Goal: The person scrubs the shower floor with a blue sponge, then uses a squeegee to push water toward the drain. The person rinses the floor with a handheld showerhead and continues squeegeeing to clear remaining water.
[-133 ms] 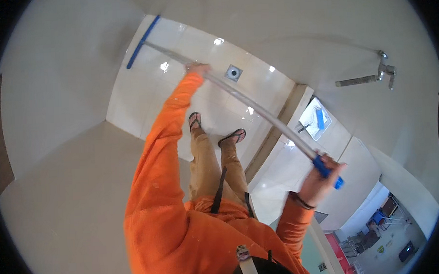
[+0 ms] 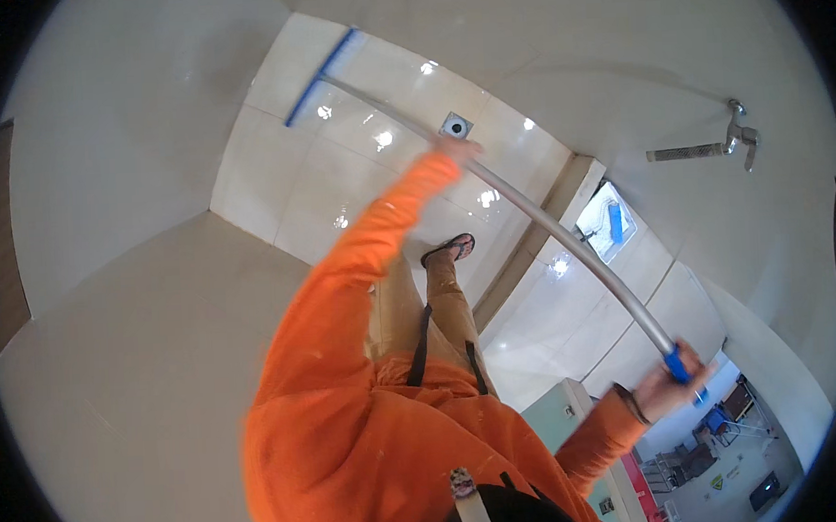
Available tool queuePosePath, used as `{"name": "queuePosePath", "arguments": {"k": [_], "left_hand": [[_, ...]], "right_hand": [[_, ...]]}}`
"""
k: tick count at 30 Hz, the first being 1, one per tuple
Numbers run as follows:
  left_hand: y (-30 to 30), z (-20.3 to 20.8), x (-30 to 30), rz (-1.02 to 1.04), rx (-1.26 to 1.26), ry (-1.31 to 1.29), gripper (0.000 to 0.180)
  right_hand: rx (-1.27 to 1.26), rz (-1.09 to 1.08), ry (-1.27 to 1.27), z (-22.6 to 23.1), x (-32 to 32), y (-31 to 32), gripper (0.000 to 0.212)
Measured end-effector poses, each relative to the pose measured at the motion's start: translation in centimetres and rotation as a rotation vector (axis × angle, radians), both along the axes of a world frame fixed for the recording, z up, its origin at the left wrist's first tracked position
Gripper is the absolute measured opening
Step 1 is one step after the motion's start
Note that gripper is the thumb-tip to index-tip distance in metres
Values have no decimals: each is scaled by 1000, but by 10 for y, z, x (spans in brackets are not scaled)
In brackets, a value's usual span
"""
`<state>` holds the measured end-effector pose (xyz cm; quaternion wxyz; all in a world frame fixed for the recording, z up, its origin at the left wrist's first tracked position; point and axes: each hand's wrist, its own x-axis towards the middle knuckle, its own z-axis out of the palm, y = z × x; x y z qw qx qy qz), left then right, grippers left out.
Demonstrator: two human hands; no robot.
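A floor squeegee with a blue blade (image 2: 320,78) and a long silvery pole (image 2: 566,236) lies slantwise across the view. Its blade rests on wet, shiny floor tiles at the far left. My left hand (image 2: 455,150) is wrapped around the middle of the pole, a little blurred by motion. Down at the lower right, my right hand (image 2: 668,387) holds the blue grip (image 2: 677,365) at the pole's end. A square floor drain (image 2: 456,127) lies just beyond my left hand.
A raised sill (image 2: 538,242) divides the tiled floor. Beyond it stands a white tray (image 2: 595,212) with a blue object in it. A metal tap (image 2: 737,137) juts from the right wall. Pale walls (image 2: 141,124) enclose the left side. A sandalled foot (image 2: 447,249) is on the tiles.
The squeegee blade has slid right across the tiles, away from the left wall. Both my hands have shifted right with the pole, the right one also lower. My left arm now covers one foot.
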<state>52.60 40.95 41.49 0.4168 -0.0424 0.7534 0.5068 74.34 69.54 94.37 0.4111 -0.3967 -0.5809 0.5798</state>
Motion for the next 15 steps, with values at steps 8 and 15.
{"name": "queuePosePath", "arguments": {"k": [8, 15], "left_hand": [[259, 247, 154, -688, 144, 428, 41], [385, 330, 274, -816, 560, 634, 18]], "right_hand": [[303, -316, 140, 190, 126, 153, 39], [427, -332, 97, 346, 275, 268, 36]]}}
